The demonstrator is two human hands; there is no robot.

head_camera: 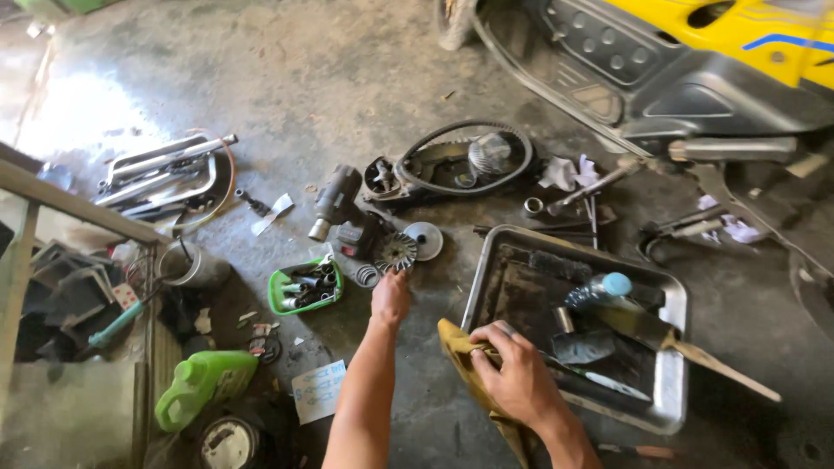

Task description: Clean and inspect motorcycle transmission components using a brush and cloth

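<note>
We are gripping a yellow rag (465,360) in our right hand (519,375), fingers curled tight around it at the near edge of the metal tray (673,382). Our left hand (390,298) is reaching across the floor (347,87), fingertips closing on the finned pulley disc (396,252). It seems we are picking it up for wiping; lifting calls for a firm pinch on its rim.

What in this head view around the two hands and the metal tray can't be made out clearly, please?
- Left hand: fingertips hidden behind the hand, so contact with the finned disc is unclear.
- Yellow cloth: partly covered by the right hand, lower end cut off.
- Metal tray: dark contents blur together.
- Scooter: cropped by the top edge.
</note>
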